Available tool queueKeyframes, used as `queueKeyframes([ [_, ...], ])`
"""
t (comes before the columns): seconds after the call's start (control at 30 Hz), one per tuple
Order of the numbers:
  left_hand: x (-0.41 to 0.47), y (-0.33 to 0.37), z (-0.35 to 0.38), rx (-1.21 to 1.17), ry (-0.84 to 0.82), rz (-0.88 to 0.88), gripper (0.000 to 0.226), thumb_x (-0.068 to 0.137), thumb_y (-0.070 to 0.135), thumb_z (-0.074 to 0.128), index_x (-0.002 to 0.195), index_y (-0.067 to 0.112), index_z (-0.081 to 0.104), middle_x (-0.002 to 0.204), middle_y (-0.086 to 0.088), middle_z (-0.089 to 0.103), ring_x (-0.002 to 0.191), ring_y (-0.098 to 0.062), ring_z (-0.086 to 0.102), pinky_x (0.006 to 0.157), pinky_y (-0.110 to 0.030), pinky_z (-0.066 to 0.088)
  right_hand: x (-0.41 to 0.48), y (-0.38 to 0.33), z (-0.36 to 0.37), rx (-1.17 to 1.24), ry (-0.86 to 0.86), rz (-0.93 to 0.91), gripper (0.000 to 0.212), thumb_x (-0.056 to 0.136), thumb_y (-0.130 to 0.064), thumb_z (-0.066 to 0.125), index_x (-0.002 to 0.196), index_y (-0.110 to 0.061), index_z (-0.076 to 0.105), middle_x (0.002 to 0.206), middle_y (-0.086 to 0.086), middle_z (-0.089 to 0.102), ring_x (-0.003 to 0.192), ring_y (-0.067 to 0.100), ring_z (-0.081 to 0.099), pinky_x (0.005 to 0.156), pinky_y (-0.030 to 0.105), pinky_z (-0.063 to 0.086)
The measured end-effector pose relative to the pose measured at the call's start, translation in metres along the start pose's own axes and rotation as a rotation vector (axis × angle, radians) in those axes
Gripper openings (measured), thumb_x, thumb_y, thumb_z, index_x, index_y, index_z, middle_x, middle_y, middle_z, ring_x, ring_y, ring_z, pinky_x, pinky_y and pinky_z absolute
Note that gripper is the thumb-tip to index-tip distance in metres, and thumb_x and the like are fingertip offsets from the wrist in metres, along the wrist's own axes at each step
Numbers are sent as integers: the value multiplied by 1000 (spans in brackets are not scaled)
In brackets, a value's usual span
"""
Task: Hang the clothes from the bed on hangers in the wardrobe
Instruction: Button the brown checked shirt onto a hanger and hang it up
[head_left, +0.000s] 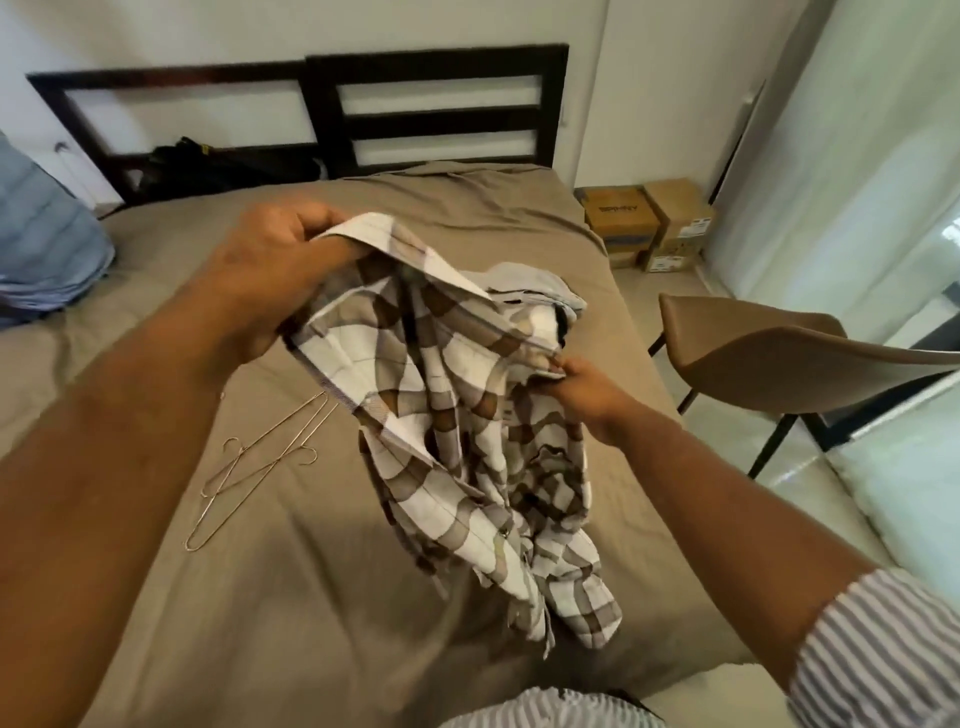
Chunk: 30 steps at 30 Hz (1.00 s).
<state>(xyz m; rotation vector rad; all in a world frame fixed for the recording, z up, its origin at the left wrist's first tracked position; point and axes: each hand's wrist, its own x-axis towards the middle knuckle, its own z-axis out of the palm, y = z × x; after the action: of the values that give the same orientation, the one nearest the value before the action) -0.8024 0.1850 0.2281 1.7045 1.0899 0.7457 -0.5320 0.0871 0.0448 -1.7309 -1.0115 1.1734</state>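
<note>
A brown-and-white checked shirt (467, 415) hangs in the air over the bed (260, 597), its lower part drooping towards the sheet. My left hand (270, 280) grips its upper edge near the collar. My right hand (587, 387) pinches the same edge further right. Two thin wire hangers (249, 467) lie on the sheet to the left of the shirt, apart from both hands. Behind the shirt a grey garment (540, 283) lies on the bed, partly hidden. The wardrobe is out of view.
A dark slatted headboard (436, 114) stands at the far end, with a black bag (208, 161) beside it. A blue bundle (47, 244) sits at the left edge. To the right are a tan chair (769, 353) and cardboard boxes (649, 228) on the floor.
</note>
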Motion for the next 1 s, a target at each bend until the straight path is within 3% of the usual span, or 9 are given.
queueKeyframes([
  [0.13,13,-50,-16,-197,74,-349,22,96,24,59,112,14,71,99,-4,75,74,-17,73,57,-30,59,-2,-24,-31,173,208,-66,23,93,-12,68,109,-28,65,108,1,72,102,20,69,91,42,58],
  [0.2,9,-68,-9,-392,57,-454,19,99,22,50,102,15,67,90,-5,71,63,-14,70,54,-31,60,-7,-36,-42,229,258,-97,29,93,-8,68,119,-21,63,112,6,73,105,24,70,93,43,58],
  [0.37,-8,-85,13,-995,-121,-407,34,64,28,71,95,13,73,93,-6,70,85,-22,70,80,-37,60,-36,-50,-61,516,-19,-170,52,86,-13,70,136,-3,58,126,26,64,111,42,64,97,51,53],
  [0.43,-11,-81,26,-1049,-182,-341,36,74,29,68,106,13,71,103,-6,68,97,-22,66,94,-37,53,-47,-54,-67,579,-135,-216,78,74,-21,81,141,4,50,131,27,57,115,40,59,101,51,48],
  [0.57,-10,-59,25,-426,51,-77,28,106,32,40,103,24,67,89,11,72,87,1,69,84,-23,52,-65,-74,-81,455,-81,-354,66,84,-2,64,146,3,41,131,19,61,123,34,59,105,48,47],
  [0.63,-6,-54,13,-121,129,82,36,105,45,43,95,24,71,91,5,72,90,-6,67,87,-33,52,-79,-87,-92,226,-56,-412,68,86,-8,63,149,-7,38,139,12,61,129,29,58,104,40,50],
  [0.8,-17,-35,12,188,269,550,21,109,29,39,103,42,53,100,21,57,96,4,53,86,-16,43,-109,-110,-106,-9,-79,-475,73,85,-1,49,154,-15,30,144,2,57,133,23,55,102,35,51],
  [0.9,-14,-40,29,138,145,527,32,108,26,41,137,30,51,128,27,59,118,8,54,103,-17,44,-117,-117,-103,-26,-61,-460,68,91,16,49,149,-18,34,130,-16,65,123,10,62,90,23,55],
  [1.0,-5,-53,47,185,33,392,69,102,21,51,160,31,16,155,8,42,111,10,54,109,-22,43,-111,-120,-97,-423,141,-478,58,93,6,60,138,-26,41,110,-35,62,107,-9,60,87,20,54],
])
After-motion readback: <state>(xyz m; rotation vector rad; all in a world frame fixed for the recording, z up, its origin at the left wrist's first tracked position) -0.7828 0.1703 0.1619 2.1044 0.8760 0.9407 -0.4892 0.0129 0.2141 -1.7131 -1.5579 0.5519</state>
